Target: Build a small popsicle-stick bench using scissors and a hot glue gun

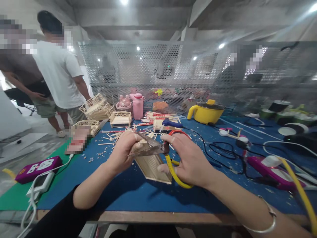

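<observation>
My left hand (123, 148) is closed on the upper left part of a panel of thin wooden sticks (151, 167), held tilted above the blue table. In my right hand (192, 158) is a pair of scissors (174, 172) with red and yellow handles. Its dull metal blades point left, across the panel's top and close to my left fingers. A right fingertip lies by the panel's right side. The blades hide the panel's upper edge, so I cannot tell whether they touch it.
Loose sticks and scraps litter the blue mat (119, 195). Small stick-built frames (120, 119) and a pink bottle (138, 105) stand behind. A blue-handled corded tool (172, 124), a yellow pot (208, 113), cables and a purple power strip (274, 172) lie right. Two people stand left.
</observation>
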Action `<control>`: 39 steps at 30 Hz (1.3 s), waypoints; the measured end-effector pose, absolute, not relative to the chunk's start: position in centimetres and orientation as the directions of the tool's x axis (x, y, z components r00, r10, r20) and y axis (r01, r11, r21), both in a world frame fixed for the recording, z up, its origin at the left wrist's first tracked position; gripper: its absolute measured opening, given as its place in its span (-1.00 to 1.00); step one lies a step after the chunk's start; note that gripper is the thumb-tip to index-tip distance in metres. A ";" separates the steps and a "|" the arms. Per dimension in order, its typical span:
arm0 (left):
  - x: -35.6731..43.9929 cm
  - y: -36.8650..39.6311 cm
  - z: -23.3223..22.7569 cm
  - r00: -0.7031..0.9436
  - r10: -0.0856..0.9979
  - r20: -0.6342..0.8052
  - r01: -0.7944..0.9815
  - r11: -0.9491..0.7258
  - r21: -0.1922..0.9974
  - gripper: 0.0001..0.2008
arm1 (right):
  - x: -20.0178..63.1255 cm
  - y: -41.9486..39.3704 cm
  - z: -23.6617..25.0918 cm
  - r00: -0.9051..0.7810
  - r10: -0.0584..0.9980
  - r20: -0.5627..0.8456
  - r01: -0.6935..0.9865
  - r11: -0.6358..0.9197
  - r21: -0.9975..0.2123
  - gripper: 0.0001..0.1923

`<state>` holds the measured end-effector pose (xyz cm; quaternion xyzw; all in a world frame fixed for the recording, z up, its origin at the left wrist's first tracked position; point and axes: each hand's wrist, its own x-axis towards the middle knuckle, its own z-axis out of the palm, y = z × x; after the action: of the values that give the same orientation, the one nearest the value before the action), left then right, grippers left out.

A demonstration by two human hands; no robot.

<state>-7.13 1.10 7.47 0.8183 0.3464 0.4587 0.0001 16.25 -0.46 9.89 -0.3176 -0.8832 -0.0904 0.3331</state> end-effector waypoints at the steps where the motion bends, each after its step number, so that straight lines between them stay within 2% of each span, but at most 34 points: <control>1: -7.1 1.1 7.4 0.321 0.564 0.761 0.575 -0.755 0.317 -0.50 | 16.3 -0.5 10.2 -0.589 0.474 0.654 0.617 0.787 -0.014 -0.35; 5: -7.2 1.0 7.0 0.310 0.529 0.790 0.586 -0.760 0.279 -0.51 | 16.8 -0.5 11.3 -0.647 0.415 0.640 0.562 0.826 0.033 -0.45; 8: -7.2 0.9 6.9 0.315 0.473 0.823 0.571 -0.787 0.233 -0.52 | 17.3 -0.5 11.7 -0.663 0.384 0.643 0.561 0.823 0.088 -0.41; 12: -6.8 0.6 6.9 0.318 0.471 0.823 0.564 -0.791 0.235 -0.52 | 17.1 -0.1 11.3 -0.653 0.365 0.664 0.598 0.786 0.156 -0.38; 20: -6.1 0.2 6.6 0.326 0.453 0.830 0.589 -0.784 0.197 -0.58 | 16.5 0.1 10.3 -0.631 0.362 0.686 0.613 0.775 0.154 -0.28; 25: -5.8 0.2 6.5 0.331 0.360 0.872 0.532 -0.835 0.143 -0.67 | 16.4 0.2 9.9 -0.625 0.351 0.697 0.621 0.765 0.171 -0.22; 29: -5.5 0.3 6.5 0.337 0.291 0.895 0.510 -0.856 0.087 -0.64 | 16.2 0.7 9.0 -0.500 0.299 0.812 0.619 0.779 0.094 -0.35; 33: -5.5 0.2 6.7 0.336 0.298 0.893 0.553 -0.831 0.069 -0.62 | 16.2 0.6 8.4 -0.389 0.353 0.851 0.707 0.707 0.029 -0.51; 39: -5.5 0.2 6.6 0.380 0.264 0.886 0.541 -0.841 0.018 -0.70 | 15.8 0.4 7.7 -0.450 0.348 0.822 0.769 0.619 0.159 -0.46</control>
<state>-5.52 0.20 6.58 0.8191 0.2460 0.4994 -0.1387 15.77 0.41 7.68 -0.3453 -0.8087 -0.2667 0.3946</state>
